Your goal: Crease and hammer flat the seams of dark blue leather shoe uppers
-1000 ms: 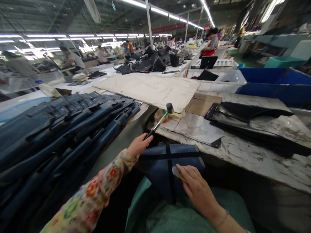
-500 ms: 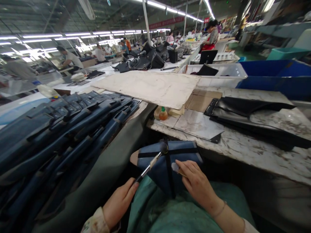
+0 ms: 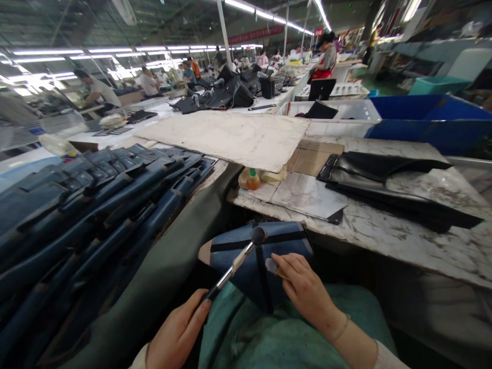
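Two hands, both loaded. Left hand [image 3: 179, 328]: fingers wrapped round the grip end of 1 hammer [image 3: 232, 267], no slack. Right hand [image 3: 307, 292]: thumb and fingers pinched on 1 small flat tool [image 3: 271, 265], pale rounded tip poking out past the fingertips; rest of it hidden. 1 bracelet [image 3: 340, 328] on that wrist.

Workpiece: 1 blue panel [image 3: 230, 260], just off the near bench edge, above the green apron [image 3: 284, 333]. 2 black bands on it, crossing; 1 light tan corner at its left end. Hammer head sits over the crossing; can't tell whether it's touching. Flat tool is just right of the lengthwise band.

On the bench [image 3: 369, 246]: 1 bottle [image 3: 252, 181], green cap, amber contents; 1 cardboard piece [image 3: 315, 158]; 1 black panel [image 3: 369, 171] to the right, its layers too merged to count. 1 big cream sheet [image 3: 238, 136] beyond the bottle.

Left: blue pieces [image 3: 115, 205], overlapping, many, can't get a clean count. Back right: 2 bins side by side, white bin [image 3: 357, 127] and blue bin [image 3: 426, 130].
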Available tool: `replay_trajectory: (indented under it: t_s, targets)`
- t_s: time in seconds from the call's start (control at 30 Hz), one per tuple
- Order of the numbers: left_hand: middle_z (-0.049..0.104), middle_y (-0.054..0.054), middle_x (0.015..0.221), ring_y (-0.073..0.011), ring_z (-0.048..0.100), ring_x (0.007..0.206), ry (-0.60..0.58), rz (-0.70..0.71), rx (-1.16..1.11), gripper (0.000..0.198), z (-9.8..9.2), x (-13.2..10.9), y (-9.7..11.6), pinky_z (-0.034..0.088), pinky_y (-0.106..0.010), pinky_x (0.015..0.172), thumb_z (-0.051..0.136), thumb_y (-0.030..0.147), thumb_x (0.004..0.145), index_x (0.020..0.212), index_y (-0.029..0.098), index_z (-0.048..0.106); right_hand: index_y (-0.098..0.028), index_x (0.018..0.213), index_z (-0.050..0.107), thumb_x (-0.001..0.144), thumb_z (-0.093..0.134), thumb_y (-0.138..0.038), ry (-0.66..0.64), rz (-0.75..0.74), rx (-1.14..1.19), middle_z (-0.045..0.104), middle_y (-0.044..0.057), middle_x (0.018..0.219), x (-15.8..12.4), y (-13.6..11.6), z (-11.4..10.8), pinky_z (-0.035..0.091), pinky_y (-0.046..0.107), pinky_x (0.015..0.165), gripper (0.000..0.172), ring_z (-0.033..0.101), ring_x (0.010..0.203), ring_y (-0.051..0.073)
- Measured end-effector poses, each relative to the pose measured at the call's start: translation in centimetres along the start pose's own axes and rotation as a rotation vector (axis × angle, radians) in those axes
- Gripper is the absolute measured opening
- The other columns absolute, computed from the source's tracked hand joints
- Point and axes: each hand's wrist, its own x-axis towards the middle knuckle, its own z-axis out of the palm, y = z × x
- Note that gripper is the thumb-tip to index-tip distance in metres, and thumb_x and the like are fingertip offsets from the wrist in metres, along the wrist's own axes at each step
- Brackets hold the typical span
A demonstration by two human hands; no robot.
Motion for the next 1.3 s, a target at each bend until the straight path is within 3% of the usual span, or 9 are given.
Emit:
replay_trajectory:
  t_s: [0.2, 0.37, 0.53, 0.77, 0.97, 1.07, 1.13, 1.3]
  targets:
    - [0.069, -0.003, 0.088, -0.0172, 0.064, 0.084, -0.012, -0.02, -0.008, 0.035, 0.2, 0.7, 0.4, 0.048, -0.02, 0.075, 0.04, 0.046, 0.086, 0.097, 0.02, 0.06, -0.016, 0.129, 0.041, 0.076, 0.04, 0.0, 0.009, -0.015, -0.018, 0.053, 0.008, 0.112, -0.1, 0.0, -0.2, 0.045, 0.042, 0.095, 0.055, 0.044, 0.106, 0.023]
    - [0.067, -0.002, 0.078, -0.0142, 0.062, 0.07, -0.048, 0.037, -0.115, 0.036, 1.0, 2.6, 2.0, 0.047, -0.021, 0.069, 0.033, 0.044, 0.09, 0.099, 0.019, 0.057, -0.016, 0.127, 0.043, 0.075, 0.04, 0.0, 0.011, -0.016, -0.025, 0.053, 0.008, 0.112, 0.0, -0.3, -0.2, 0.046, 0.042, 0.095, 0.054, 0.044, 0.107, 0.023]
    - [0.064, -0.002, 0.081, -0.0141, 0.059, 0.075, -0.127, 0.079, -0.007, 0.035, 1.7, 4.4, 3.3, 0.044, -0.022, 0.073, 0.032, 0.043, 0.09, 0.086, 0.018, 0.056, -0.017, 0.127, 0.043, 0.074, 0.039, 0.0, 0.017, 0.0, -0.037, 0.054, 0.008, 0.112, 0.0, -0.3, -0.2, 0.046, 0.041, 0.095, 0.055, 0.046, 0.107, 0.022]
    - [0.056, -0.001, 0.066, -0.0149, 0.054, 0.062, -0.195, 0.174, 0.116, 0.034, 2.8, 6.7, 6.5, 0.04, -0.025, 0.062, 0.027, 0.04, 0.091, 0.076, 0.019, 0.049, -0.016, 0.125, 0.044, 0.075, 0.039, 0.0, 0.036, 0.001, -0.038, 0.054, 0.009, 0.111, -0.1, -0.1, -0.2, 0.046, 0.041, 0.095, 0.054, 0.047, 0.106, 0.022]
    - [0.061, -0.003, 0.072, -0.0187, 0.06, 0.066, -0.193, 0.192, 0.328, 0.034, 2.6, 7.2, 8.7, 0.039, -0.026, 0.059, 0.027, 0.044, 0.091, 0.085, 0.02, 0.051, -0.015, 0.119, 0.048, 0.076, 0.039, -0.001, 0.049, -0.012, -0.059, 0.054, 0.01, 0.11, -0.4, 0.2, 0.3, 0.046, 0.042, 0.094, 0.046, 0.046, 0.108, 0.023]
    - [0.061, -0.004, 0.072, -0.0196, 0.06, 0.066, -0.184, 0.136, 0.357, 0.035, 2.3, 6.3, 8.1, 0.039, -0.026, 0.059, 0.029, 0.045, 0.09, 0.084, 0.02, 0.052, -0.015, 0.121, 0.047, 0.077, 0.039, -0.003, 0.045, -0.032, -0.071, 0.054, 0.009, 0.111, -0.5, 0.3, 0.5, 0.047, 0.041, 0.093, 0.046, 0.045, 0.109, 0.024]
    - [0.061, -0.004, 0.073, -0.0177, 0.06, 0.068, -0.131, 0.121, 0.245, 0.035, 1.6, 5.0, 6.9, 0.041, -0.026, 0.062, 0.028, 0.044, 0.091, 0.085, 0.02, 0.053, -0.017, 0.126, 0.043, 0.078, 0.039, -0.004, 0.029, -0.046, -0.068, 0.053, 0.008, 0.113, -0.5, 0.4, 0.5, 0.047, 0.041, 0.093, 0.05, 0.046, 0.109, 0.023]
    - [0.062, -0.002, 0.069, -0.0148, 0.058, 0.063, 0.082, -0.028, -0.008, 0.04, -0.7, 0.1, 2.2, 0.045, -0.023, 0.064, 0.029, 0.049, 0.088, 0.086, 0.02, 0.056, -0.021, 0.13, 0.041, 0.079, 0.039, -0.006, 0.039, -0.034, -0.058, 0.054, 0.007, 0.111, -0.6, 0.7, 0.6, 0.047, 0.04, 0.092, 0.053, 0.049, 0.105, 0.021]
